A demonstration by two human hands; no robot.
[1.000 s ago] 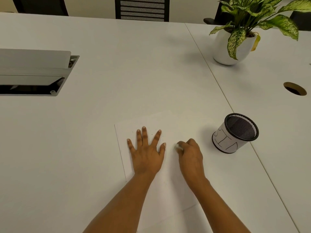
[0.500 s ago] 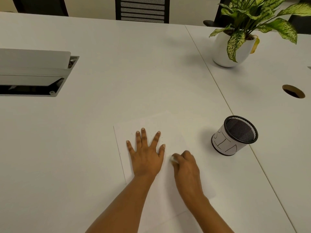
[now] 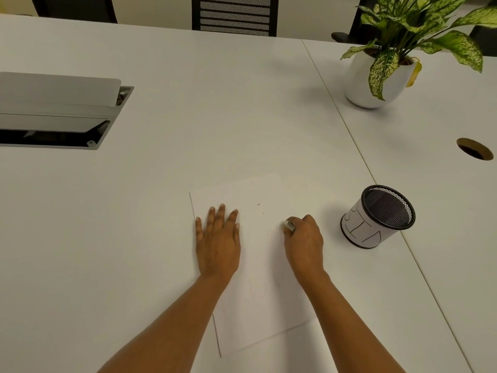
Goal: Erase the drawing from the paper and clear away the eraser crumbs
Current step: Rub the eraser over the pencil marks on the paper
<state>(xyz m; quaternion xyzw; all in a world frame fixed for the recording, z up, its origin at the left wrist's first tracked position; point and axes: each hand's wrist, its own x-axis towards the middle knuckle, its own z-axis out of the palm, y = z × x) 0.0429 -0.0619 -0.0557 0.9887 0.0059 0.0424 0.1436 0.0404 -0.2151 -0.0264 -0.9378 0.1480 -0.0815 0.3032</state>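
A white sheet of paper (image 3: 258, 300) lies on the white table in front of me. My left hand (image 3: 217, 238) rests flat on its left part, fingers spread. My right hand (image 3: 305, 239) is curled round a small white eraser (image 3: 287, 225), whose tip shows at the fingertips and touches the paper near its right side. A few dark eraser crumbs (image 3: 258, 204) lie on the paper above and between the hands. No clear drawing shows on the sheet; only faint marks low down.
A black mesh pen cup (image 3: 376, 219) with a paper label stands right of the paper. A potted plant (image 3: 376, 74) is at the far right, a round cable hole (image 3: 474, 149) beyond the cup, an open cable hatch (image 3: 61, 114) at the left.
My right hand with the eraser has slid right and slightly up the paper, away from my left hand. The left hand stays flat on the sheet.
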